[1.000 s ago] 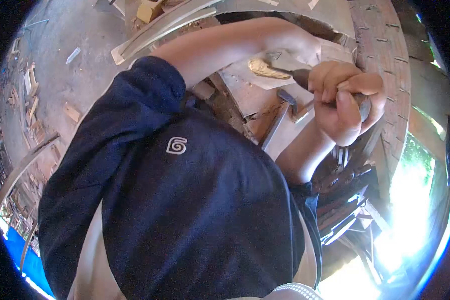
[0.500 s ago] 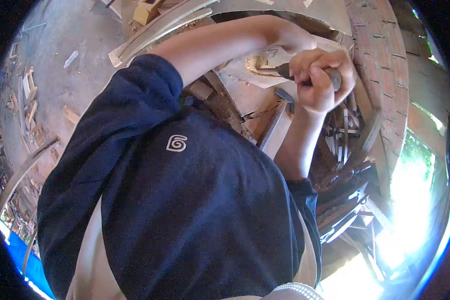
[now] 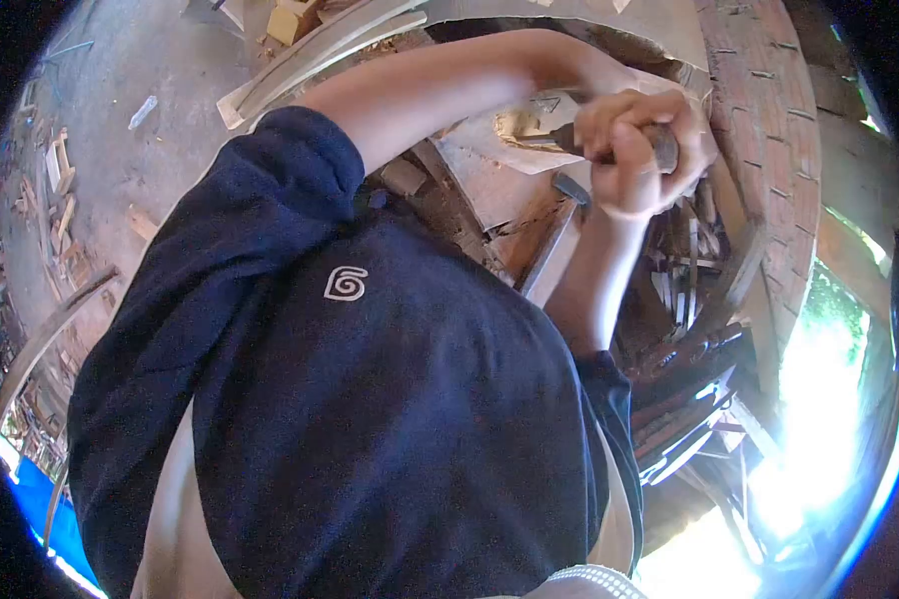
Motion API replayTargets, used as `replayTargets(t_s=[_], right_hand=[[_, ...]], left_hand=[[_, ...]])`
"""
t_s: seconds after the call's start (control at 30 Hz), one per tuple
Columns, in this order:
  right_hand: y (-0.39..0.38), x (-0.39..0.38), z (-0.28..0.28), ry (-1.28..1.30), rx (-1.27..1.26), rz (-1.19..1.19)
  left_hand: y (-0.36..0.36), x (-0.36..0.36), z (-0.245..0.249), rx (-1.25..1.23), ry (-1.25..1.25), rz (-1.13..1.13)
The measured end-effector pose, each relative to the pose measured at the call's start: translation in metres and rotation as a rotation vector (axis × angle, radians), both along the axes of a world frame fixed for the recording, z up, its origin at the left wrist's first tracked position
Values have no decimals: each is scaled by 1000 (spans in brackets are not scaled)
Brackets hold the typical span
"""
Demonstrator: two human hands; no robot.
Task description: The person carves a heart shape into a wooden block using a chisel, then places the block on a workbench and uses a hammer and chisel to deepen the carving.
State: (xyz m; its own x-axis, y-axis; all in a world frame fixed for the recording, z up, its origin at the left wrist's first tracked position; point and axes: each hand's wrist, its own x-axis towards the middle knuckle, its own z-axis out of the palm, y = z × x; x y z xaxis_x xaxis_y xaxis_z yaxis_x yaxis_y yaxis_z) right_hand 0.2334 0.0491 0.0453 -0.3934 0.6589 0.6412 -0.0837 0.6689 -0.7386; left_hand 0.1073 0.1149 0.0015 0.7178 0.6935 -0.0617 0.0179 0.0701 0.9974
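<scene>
I am noting the chisel (image 3: 539,139) pointing at a pale hollow (image 3: 509,125). The right hand (image 3: 629,150) is gripping its handle (image 3: 666,146), fingers fully curled; the left hand (image 3: 612,82) is hiding its fingers, state undeterminable. I am judging the chisel stiff, fairly light, safest held by the handle.

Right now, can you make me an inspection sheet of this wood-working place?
Surface: pale wood with a yellowish hollow.
Job's things: chisel, its blade pointing at the hollow; a hammer-like tool nearby.
Clutter: scattered wood pieces, plastic bottle.
Hands: right hand grips the chisel's handle; left hand mostly hidden, grip unclear.
Cables: nothing certain; a thin blue line is too small to identify.
Surroundings: grey floor, bright daylight at the picture's right.
</scene>
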Motion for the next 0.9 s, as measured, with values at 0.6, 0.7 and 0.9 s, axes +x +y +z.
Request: replayTargets(t_s=[0.6,0.7,0.9], right_hand=[[-6,-10,8,280,-328,195],[1,-5,14,269,-317,249],[8,-3,-19,278,-449,269]], left_hand=[[1,-6,9,215,346,-49],[4,0,7,338,433,-27],[37,-3,-43,200,131,-338]])
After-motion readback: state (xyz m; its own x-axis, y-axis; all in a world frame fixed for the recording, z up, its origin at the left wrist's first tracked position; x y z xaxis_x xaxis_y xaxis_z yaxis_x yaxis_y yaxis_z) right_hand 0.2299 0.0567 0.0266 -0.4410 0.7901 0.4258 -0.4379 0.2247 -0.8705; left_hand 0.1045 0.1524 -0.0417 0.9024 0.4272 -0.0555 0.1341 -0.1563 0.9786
